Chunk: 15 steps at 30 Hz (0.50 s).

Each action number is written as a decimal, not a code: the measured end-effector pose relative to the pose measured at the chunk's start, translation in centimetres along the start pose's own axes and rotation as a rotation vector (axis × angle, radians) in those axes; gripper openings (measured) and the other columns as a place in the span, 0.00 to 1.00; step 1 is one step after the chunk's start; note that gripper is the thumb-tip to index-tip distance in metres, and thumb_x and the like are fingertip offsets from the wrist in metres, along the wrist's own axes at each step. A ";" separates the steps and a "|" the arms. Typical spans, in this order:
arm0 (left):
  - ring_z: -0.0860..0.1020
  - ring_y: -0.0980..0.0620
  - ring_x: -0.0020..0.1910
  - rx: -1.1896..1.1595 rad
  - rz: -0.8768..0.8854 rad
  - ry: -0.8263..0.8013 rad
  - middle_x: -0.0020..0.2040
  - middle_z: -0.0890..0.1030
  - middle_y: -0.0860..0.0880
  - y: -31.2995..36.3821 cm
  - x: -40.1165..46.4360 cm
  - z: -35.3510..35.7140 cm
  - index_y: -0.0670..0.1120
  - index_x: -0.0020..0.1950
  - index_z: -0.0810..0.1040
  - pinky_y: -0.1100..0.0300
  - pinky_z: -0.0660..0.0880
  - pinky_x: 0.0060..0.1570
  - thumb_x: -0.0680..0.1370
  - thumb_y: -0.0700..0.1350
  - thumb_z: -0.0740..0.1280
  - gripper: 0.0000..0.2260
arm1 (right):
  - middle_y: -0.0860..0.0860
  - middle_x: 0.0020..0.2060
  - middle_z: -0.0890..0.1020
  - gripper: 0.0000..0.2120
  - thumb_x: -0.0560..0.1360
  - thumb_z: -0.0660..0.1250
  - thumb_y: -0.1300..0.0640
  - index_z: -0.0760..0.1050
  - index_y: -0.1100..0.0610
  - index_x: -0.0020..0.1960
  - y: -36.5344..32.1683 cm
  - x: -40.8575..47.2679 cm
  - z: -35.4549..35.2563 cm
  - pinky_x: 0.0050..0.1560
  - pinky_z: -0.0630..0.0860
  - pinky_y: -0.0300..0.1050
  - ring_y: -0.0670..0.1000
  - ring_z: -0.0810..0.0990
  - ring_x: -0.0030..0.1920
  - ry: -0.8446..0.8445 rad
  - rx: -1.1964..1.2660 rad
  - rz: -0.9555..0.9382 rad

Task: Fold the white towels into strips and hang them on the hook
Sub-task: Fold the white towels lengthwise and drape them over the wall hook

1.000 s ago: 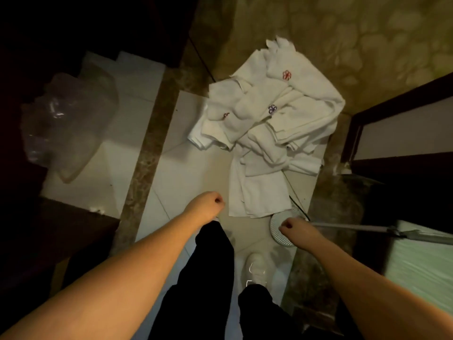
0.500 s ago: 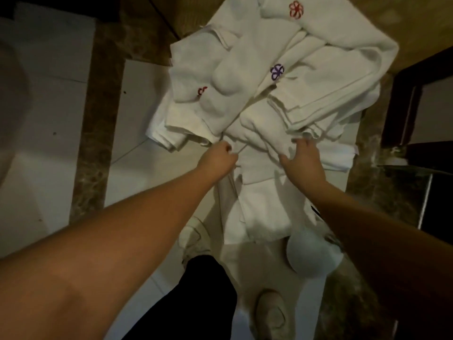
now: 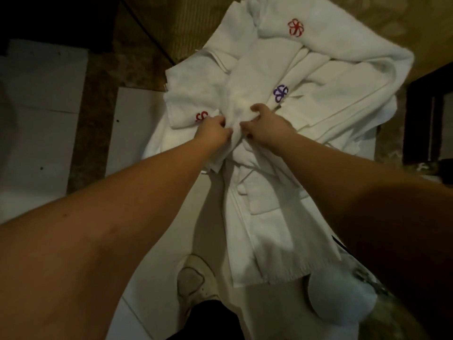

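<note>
- The towels point(image 3: 326, 99) I grip are plain white, heaped in one pile.
- One towel at the top of the pile carries a red flower emblem point(image 3: 295, 27).
- A second emblem point(image 3: 280, 93), purple and of the same flower shape, sits near the middle of the pile.
- A third emblem point(image 3: 201, 116), red, is partly covered by my left hand point(image 3: 213, 131).
- The floor tile point(image 3: 137, 133) under the pile is pale off-white, bordered by a mottled brown marble strip point(image 3: 98, 114).
- The surface point(image 3: 404, 15) above the pile is tan with a pale leaf-like pattern.
- My shoe point(image 3: 193, 283) is off-white; my trouser leg point(image 3: 213, 320) is black.
- A round object point(image 3: 340, 295) beside the lowest towel edge is pale blue-grey.
</note>
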<state>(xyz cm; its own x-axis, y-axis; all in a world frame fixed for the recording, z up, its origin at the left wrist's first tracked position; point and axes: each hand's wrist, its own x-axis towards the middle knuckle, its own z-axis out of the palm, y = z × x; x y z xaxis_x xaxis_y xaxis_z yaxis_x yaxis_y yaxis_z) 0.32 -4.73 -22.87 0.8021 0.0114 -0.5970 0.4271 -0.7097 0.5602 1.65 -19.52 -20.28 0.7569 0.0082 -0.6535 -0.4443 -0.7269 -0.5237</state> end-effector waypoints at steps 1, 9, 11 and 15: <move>0.78 0.41 0.48 0.047 0.026 -0.002 0.49 0.81 0.39 0.2 -0.4 -0.1 0.42 0.47 0.80 0.57 0.70 0.43 0.79 0.45 0.67 0.07 | 0.57 0.61 0.80 0.24 0.78 0.68 0.49 0.69 0.53 0.71 0.1 -0.1 0.0 0.63 0.71 0.44 0.57 0.78 0.62 0.040 0.013 0.014; 0.75 0.50 0.40 -0.332 -0.064 -0.186 0.41 0.79 0.46 2.6 -10.8 -2.7 0.48 0.40 0.76 0.56 0.70 0.41 0.75 0.43 0.70 0.05 | 0.50 0.49 0.86 0.12 0.82 0.60 0.46 0.78 0.52 0.56 0.6 -10.4 -0.3 0.43 0.73 0.44 0.48 0.85 0.46 -0.204 0.443 0.160; 0.75 0.49 0.40 -0.376 -0.075 -0.223 0.40 0.77 0.44 3.7 -14.4 -3.8 0.46 0.42 0.76 0.55 0.69 0.42 0.75 0.42 0.69 0.04 | 0.44 0.41 0.86 0.15 0.81 0.61 0.42 0.79 0.51 0.56 0.1 -14.0 -0.7 0.43 0.71 0.45 0.43 0.85 0.42 -0.211 0.567 0.239; 0.73 0.58 0.35 -0.346 -0.021 -0.290 0.37 0.76 0.48 6.2 -21.9 -6.3 0.42 0.40 0.75 0.63 0.68 0.37 0.76 0.41 0.68 0.06 | 0.49 0.45 0.85 0.17 0.78 0.66 0.41 0.79 0.52 0.58 -1.7 -20.7 -2.9 0.45 0.74 0.45 0.47 0.83 0.45 -0.264 0.664 0.324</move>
<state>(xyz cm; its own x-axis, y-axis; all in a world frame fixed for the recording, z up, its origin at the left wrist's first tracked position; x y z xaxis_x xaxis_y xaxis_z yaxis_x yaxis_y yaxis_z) -11.98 -4.96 -2.64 0.6626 -0.2093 -0.7191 0.5962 -0.4337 0.6756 -11.86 -20.48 -4.24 0.4388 0.0894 -0.8941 -0.8799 -0.1590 -0.4477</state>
